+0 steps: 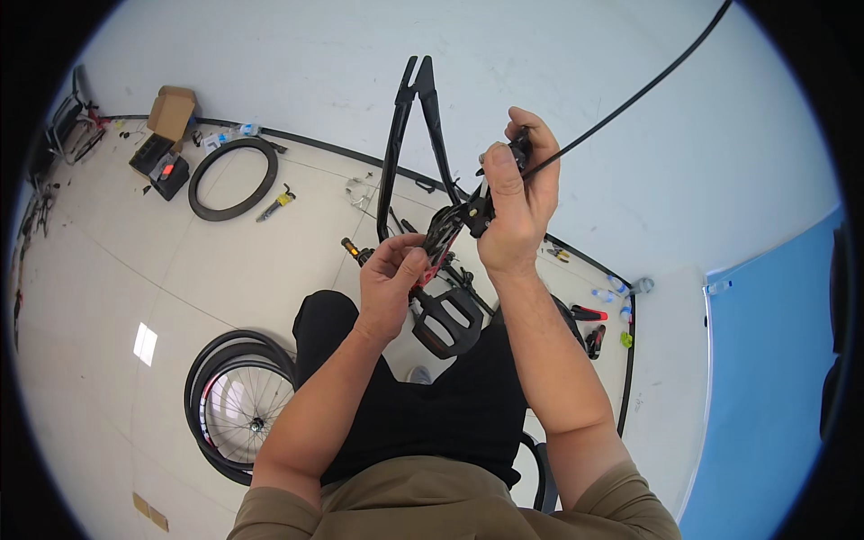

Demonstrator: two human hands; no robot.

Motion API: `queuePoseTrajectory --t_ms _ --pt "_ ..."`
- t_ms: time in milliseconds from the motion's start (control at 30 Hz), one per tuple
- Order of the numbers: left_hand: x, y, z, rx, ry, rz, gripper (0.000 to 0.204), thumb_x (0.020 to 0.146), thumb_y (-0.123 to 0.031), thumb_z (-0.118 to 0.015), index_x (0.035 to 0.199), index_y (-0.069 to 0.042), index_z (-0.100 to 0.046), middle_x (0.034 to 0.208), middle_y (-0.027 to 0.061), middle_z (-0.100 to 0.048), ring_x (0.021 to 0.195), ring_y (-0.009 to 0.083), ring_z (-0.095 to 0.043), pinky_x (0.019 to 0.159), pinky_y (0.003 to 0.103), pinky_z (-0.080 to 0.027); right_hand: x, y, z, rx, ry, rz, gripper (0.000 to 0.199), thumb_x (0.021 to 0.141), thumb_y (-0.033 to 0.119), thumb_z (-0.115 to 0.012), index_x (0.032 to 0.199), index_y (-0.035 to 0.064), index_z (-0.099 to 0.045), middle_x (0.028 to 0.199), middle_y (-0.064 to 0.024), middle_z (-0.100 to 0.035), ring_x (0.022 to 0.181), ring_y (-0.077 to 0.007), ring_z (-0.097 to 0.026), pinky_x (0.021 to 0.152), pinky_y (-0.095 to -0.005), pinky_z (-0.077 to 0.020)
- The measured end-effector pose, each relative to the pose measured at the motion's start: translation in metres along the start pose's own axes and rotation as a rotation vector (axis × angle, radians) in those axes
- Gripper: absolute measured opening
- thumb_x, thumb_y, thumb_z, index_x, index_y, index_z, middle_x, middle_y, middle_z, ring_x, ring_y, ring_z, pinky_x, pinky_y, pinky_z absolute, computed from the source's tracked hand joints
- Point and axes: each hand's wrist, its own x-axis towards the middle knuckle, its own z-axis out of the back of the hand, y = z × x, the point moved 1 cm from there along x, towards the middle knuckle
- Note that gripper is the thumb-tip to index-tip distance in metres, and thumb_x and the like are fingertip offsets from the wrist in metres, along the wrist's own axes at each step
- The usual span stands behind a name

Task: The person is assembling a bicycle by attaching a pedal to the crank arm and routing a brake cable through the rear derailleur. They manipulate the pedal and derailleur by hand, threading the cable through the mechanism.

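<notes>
A black bicycle frame stands in front of me, its forked rear stays pointing up and away. My right hand is closed round a small black bike part, its thumb pressed on it; the part's exact kind is partly hidden. From that hand a long black cable runs up to the far right. My left hand is closed, thumb and fingers pinched at the edge of the chainring; what lies between the fingertips is hidden. Just below hangs a black pedal, close to my left hand.
Left on the floor lie a loose tyre, a yellow-and-black tool and an open cardboard box. A spoked wheel with tyres rests near my left leg. Plastic bottles and pliers lie along the wall at right.
</notes>
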Motion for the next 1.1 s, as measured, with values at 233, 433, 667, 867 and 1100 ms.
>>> queuePoseTrajectory --t_ms 233,433,667,867,1100 --pt "-0.006 -0.012 -0.006 -0.061 -0.046 -0.082 0.034 0.099 -0.02 -0.061 0.126 0.002 -0.059 0.103 0.0087 -0.067 0.087 0.0124 -0.061 0.083 0.029 -0.05 0.0 0.0 -0.001 -0.016 0.006 -0.022 0.045 0.099 0.021 -0.06 0.137 -0.0003 -0.049 0.112 -0.0057 -0.049 0.082 -0.0082 -0.044 0.078 -0.0248 -0.0408" --pt "-0.013 -0.061 -0.021 0.029 0.033 -0.279 0.053 0.094 -0.032 -0.054 0.129 0.008 -0.056 0.11 0.0128 -0.066 0.096 0.019 -0.063 0.09 0.034 -0.049 0.001 -0.003 0.002 -0.054 -0.016 0.008 0.047 0.099 0.024 -0.061 0.137 -0.0004 -0.05 0.113 -0.0063 -0.049 0.082 -0.0083 -0.045 0.078 -0.0253 -0.0408" --pt "-0.009 -0.07 -0.018 0.104 0.094 -0.29 0.062 0.093 -0.044 -0.054 0.126 0.009 -0.058 0.1 0.0141 -0.067 0.09 0.0208 -0.063 0.084 0.033 -0.049 0.001 0.002 0.001 -0.053 -0.009 0.009 0.047 0.099 0.025 -0.061 0.137 -0.0012 -0.05 0.113 -0.0062 -0.049 0.082 -0.0087 -0.044 0.079 -0.0257 -0.0411" --pt "-0.003 -0.034 0.007 0.059 0.272 -0.137 0.052 0.098 -0.039 -0.05 0.121 0.007 -0.061 0.097 0.0113 -0.068 0.089 0.0169 -0.062 0.084 0.03 -0.049 0.0 -0.001 0.002 -0.045 0.003 0.012 0.047 0.099 0.024 -0.061 0.137 -0.0017 -0.049 0.112 -0.0057 -0.049 0.083 -0.0086 -0.045 0.079 -0.0255 -0.0413" --pt "0.0 -0.018 0.016 0.073 0.258 0.015 0.044 0.104 -0.031 -0.048 0.118 0.009 -0.061 0.096 0.0099 -0.068 0.089 0.0148 -0.062 0.086 0.03 -0.05 0.0 0.0 -0.001 -0.024 0.005 0.002 0.046 0.1 0.023 -0.06 0.137 -0.0014 -0.049 0.111 -0.0052 -0.049 0.084 -0.0086 -0.045 0.079 -0.0255 -0.0413"
